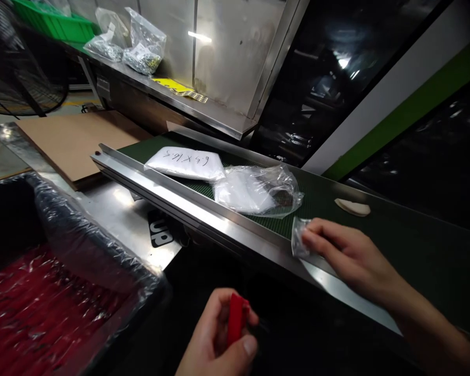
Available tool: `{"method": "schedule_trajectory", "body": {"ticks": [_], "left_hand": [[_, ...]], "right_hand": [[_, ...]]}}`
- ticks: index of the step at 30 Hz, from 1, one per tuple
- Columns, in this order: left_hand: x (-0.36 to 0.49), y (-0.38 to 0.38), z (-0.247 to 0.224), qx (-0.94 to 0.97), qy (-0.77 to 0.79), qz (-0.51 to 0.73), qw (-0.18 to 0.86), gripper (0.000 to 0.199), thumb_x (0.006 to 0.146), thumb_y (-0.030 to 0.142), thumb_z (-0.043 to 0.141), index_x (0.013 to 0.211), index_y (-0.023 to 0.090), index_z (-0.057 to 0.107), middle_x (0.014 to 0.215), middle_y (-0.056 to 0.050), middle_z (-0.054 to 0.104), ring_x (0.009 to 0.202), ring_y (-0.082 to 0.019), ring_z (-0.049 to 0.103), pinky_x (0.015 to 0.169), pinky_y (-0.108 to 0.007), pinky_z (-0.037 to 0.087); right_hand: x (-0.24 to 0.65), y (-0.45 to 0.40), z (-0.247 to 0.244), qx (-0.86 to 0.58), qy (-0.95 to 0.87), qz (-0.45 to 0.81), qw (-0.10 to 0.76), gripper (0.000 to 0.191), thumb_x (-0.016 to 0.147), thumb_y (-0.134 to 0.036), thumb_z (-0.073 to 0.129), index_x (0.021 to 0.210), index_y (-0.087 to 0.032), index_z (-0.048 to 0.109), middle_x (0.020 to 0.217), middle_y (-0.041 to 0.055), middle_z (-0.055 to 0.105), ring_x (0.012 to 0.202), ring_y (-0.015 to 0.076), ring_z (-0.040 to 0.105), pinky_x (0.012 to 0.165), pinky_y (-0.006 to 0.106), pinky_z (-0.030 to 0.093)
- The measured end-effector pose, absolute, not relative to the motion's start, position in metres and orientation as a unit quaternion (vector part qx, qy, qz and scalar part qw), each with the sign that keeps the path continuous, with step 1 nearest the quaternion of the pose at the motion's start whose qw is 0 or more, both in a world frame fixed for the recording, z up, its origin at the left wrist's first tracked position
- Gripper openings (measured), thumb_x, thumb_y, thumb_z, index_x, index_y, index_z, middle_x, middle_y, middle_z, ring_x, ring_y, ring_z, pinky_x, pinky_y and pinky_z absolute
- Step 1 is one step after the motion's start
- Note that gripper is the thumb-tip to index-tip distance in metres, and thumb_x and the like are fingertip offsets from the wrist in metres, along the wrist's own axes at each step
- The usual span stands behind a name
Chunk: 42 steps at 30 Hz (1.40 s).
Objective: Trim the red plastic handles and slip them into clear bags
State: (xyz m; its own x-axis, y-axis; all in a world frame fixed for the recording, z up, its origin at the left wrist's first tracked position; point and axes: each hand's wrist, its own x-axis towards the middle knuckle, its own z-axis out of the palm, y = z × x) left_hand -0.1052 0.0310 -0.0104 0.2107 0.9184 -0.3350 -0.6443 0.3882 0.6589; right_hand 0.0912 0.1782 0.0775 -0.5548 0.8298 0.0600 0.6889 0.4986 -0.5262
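Pinching small bag (300, 237) at belt edge (235, 230)

Belt: dark green conveyor belt (395, 230) carrying a white packet with handwriting (186, 163) and a crumpled clear plastic bag (258, 190)
Shelf: steel ledge (188, 102) with clear bags of small metal parts (135, 44) (contents blurred)
Left: plastic-lined bin of red pieces (35, 308)
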Motion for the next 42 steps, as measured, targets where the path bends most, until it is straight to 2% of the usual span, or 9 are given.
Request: {"method": "schedule_trajectory", "body": {"ticks": [4,10,14,17,23,28,34,38,42], "left_hand": [[-0.097,0.033,0.005,0.249,0.375,0.544,0.708,0.041,0.075,0.037,0.078,0.101,0.024,0.049,0.096,0.000,0.055,0.068,-0.007,0.043,0.059,-0.022,0.035],[-0.093,0.020,-0.004,0.290,0.459,0.489,0.683,0.032,0.080,0.032,0.073,0.096,0.022,0.048,0.085,0.003,0.053,0.070,-0.008,0.046,0.063,-0.021,0.040],[-0.092,0.016,-0.014,0.239,0.451,0.441,0.738,0.031,0.082,0.031,0.069,0.093,0.023,0.041,0.078,0.005,0.052,0.053,-0.006,0.043,0.050,-0.022,0.035],[-0.088,0.015,-0.019,0.294,0.517,0.430,0.679,0.027,0.084,0.026,0.065,0.099,0.024,0.042,0.082,0.004,0.055,0.063,-0.009,0.050,0.061,-0.023,0.042],[-0.081,0.009,-0.025,0.507,0.578,0.352,0.534,0.044,0.085,0.017,0.058,0.124,0.027,0.042,0.091,0.001,0.061,0.080,-0.016,0.059,0.076,-0.028,0.044],[-0.075,0.004,-0.028,0.588,0.558,0.310,0.496,0.054,0.087,0.017,0.053,0.139,0.026,0.038,0.110,-0.007,0.063,0.089,-0.021,0.061,0.084,-0.034,0.042],[-0.079,0.017,-0.039,0.466,0.606,0.362,0.534,0.030,0.083,0.019,0.059,0.110,0.023,0.047,0.087,0.000,0.058,0.077,-0.015,0.056,0.072,-0.028,0.042],[-0.082,0.025,-0.046,0.409,0.599,0.376,0.577,0.014,0.081,0.025,0.062,0.086,0.019,0.050,0.070,0.003,0.054,0.063,-0.012,0.053,0.057,-0.022,0.043],[-0.079,0.027,-0.043,0.371,0.591,0.380,0.607,0.016,0.079,0.030,0.064,0.082,0.015,0.058,0.065,0.002,0.055,0.056,-0.010,0.053,0.054,-0.022,0.046]], "right_hand": [[0.078,0.111,0.057,-0.403,-0.820,0.347,0.213,0.011,0.095,-0.027,0.053,0.098,-0.024,0.062,0.093,-0.0001,0.065,0.085,0.0115,0.063,0.067,0.017,0.050],[0.075,0.067,0.015,-0.399,-0.759,0.473,0.201,0.010,0.093,-0.026,0.056,0.086,-0.020,0.061,0.087,0.0010,0.066,0.081,0.0119,0.064,0.073,0.020,0.053],[0.088,0.059,0.006,-0.422,-0.773,0.444,0.168,0.012,0.092,-0.029,0.057,0.084,-0.021,0.061,0.084,-0.0003,0.065,0.076,0.0109,0.062,0.068,0.020,0.050],[0.095,0.050,0.003,-0.499,-0.768,0.352,0.193,0.012,0.092,-0.030,0.057,0.084,-0.021,0.058,0.076,-0.0022,0.060,0.065,0.0088,0.056,0.057,0.019,0.045],[0.092,0.038,0.006,-0.471,-0.799,0.275,0.251,0.023,0.094,-0.029,0.057,0.116,-0.025,0.054,0.097,-0.0001,0.057,0.083,0.0085,0.057,0.072,0.019,0.047],[0.096,0.038,0.017,-0.415,-0.806,0.371,0.200,0.012,0.098,-0.029,0.049,0.100,-0.027,0.060,0.085,-0.0051,0.062,0.072,0.0063,0.058,0.065,0.018,0.046],[0.135,0.012,0.019,-0.579,-0.719,0.193,0.331,0.014,0.090,-0.034,0.062,0.101,-0.027,0.063,0.088,-0.0041,0.066,0.069,0.0098,0.063,0.059,0.023,0.047],[0.143,-0.007,0.008,-0.456,-0.820,0.083,0.336,0.018,0.086,-0.013,0.066,0.102,-0.019,0.063,0.100,0.0014,0.065,0.087,0.0123,0.062,0.085,0.026,0.048],[0.136,-0.009,-0.002,-0.387,-0.870,0.051,0.303,0.026,0.082,-0.004,0.067,0.105,-0.015,0.064,0.096,0.0026,0.066,0.089,0.0137,0.060,0.083,0.029,0.046]]}}
